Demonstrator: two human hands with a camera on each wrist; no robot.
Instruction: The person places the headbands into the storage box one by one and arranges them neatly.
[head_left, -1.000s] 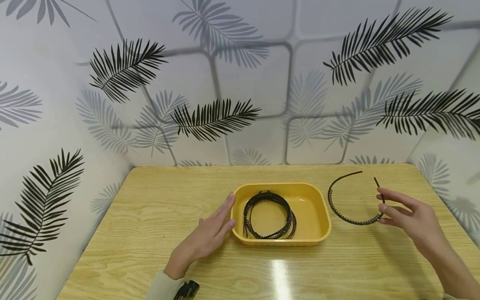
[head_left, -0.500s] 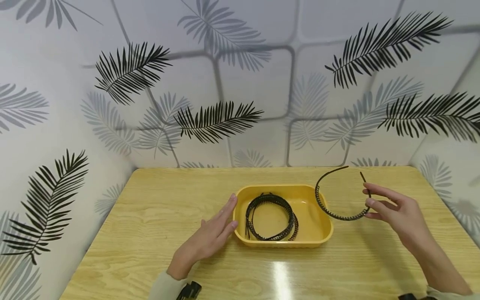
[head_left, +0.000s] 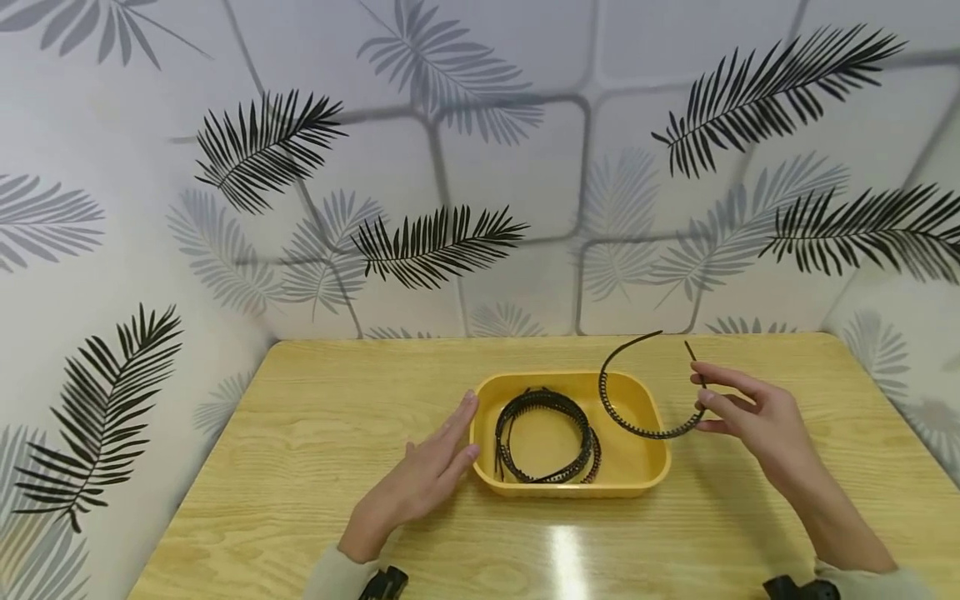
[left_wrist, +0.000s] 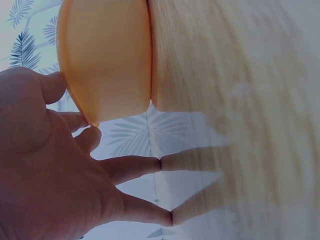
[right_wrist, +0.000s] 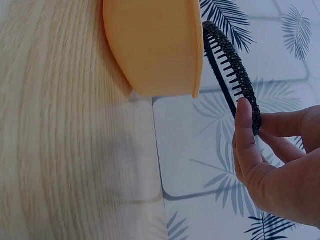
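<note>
My right hand (head_left: 765,425) pinches a black toothed headband (head_left: 633,428) near one end, thumb against fingers. The band hangs tilted over the right part of a yellow plastic box (head_left: 570,490), its two tips pointing away from me. Close up in the right wrist view, the outer face of this headband (right_wrist: 240,75) looks dark and bumpy, with a row of comb teeth along the inside. Several more black headbands (head_left: 584,442) lie nested in the left half of the box. My left hand (head_left: 420,483) touches the box's left end, fingers fairly straight at its rim.
The box stands on a light wood table (head_left: 315,433), near its middle. A pale wall (head_left: 517,167) with a leaf pattern rises behind the table and along its left side. Dark straps (head_left: 384,583) sit at the wrists.
My right hand has moved left with the headband, from beside the box to over its right part. The left hand stays at the box's left end. The view has shifted slightly.
</note>
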